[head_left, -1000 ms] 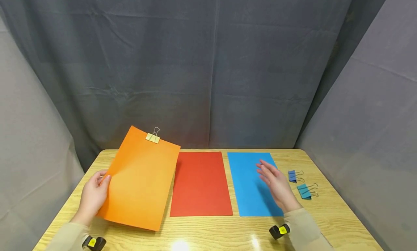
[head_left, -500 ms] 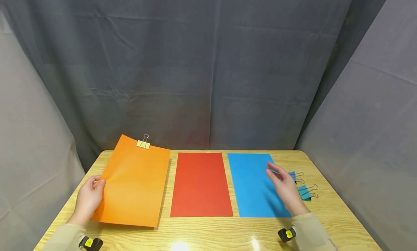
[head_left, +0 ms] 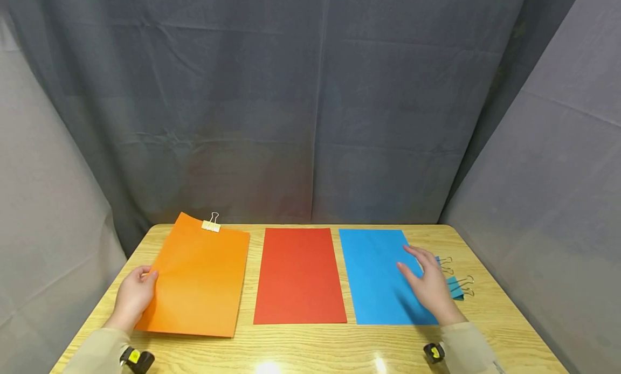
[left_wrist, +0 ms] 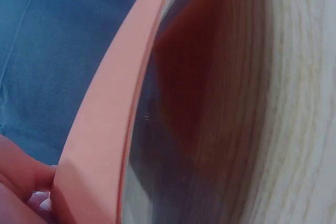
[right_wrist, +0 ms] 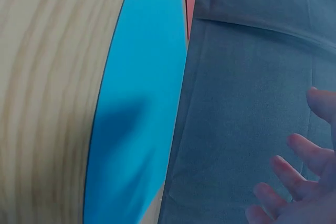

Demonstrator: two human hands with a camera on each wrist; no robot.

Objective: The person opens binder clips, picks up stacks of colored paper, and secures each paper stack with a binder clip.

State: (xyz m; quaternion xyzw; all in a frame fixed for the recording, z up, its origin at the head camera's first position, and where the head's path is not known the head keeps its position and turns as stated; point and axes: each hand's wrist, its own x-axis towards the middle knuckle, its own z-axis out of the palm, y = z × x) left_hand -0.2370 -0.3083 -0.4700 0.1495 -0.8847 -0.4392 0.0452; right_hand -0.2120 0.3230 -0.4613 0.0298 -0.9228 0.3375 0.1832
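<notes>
My left hand [head_left: 134,296] pinches the left edge of an orange paper stack [head_left: 199,282], thumb on top. A pale yellow binder clip [head_left: 211,226] grips its top edge, wire handles pointing up. In the left wrist view the orange sheets [left_wrist: 105,108] tilt up off the table, with a shadow below. My right hand [head_left: 430,288] hovers above the right side of the blue paper [head_left: 375,277], fingers spread and holding nothing. The right wrist view shows the same right hand [right_wrist: 302,182] apart from the blue paper [right_wrist: 136,87]. Between the orange and blue sheets lies red paper [head_left: 299,277].
Right of the blue paper lie a blue binder clip [head_left: 438,261], mostly hidden by my right hand, and a teal binder clip [head_left: 456,289]. The wooden table [head_left: 310,350] ends at the back against a grey curtain [head_left: 310,110].
The orange stack, held in my left hand, has come down and left, uncovering the red paper. My right hand has shifted right toward the loose clips, its fingers and thumb now spread.
</notes>
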